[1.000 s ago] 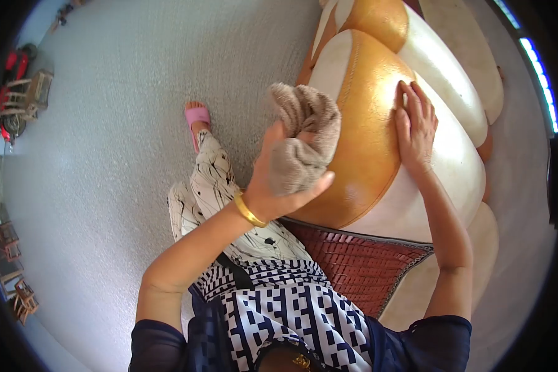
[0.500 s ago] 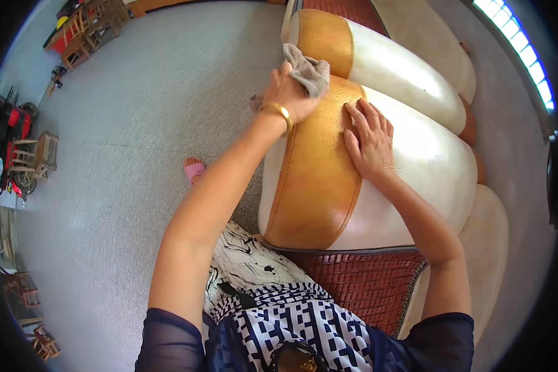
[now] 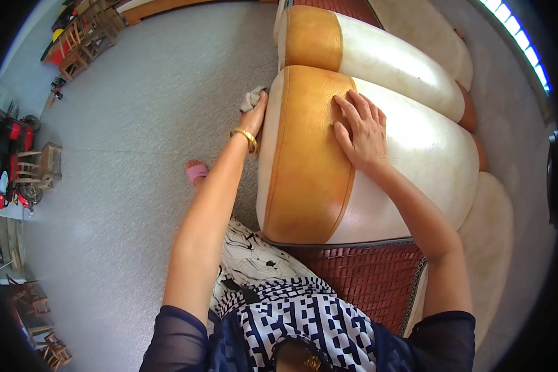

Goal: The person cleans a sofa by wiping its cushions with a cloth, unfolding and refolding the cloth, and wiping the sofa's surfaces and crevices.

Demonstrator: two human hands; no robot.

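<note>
Left hand (image 3: 252, 119) has dropped from over the padded armrest (image 3: 307, 164) to its outer side, arm extended, clamped on the cloth (image 3: 252, 99); right hand (image 3: 367, 135) lies palm-down on top, fingers apart.

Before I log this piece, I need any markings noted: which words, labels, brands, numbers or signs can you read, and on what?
No readable text anywhere.
Padded armrest and cloth in the left hand: no lettering visible.
Blouse: geometric pattern, not words.
Red-and-black things at the far left: too small and blurred to tell.
</note>
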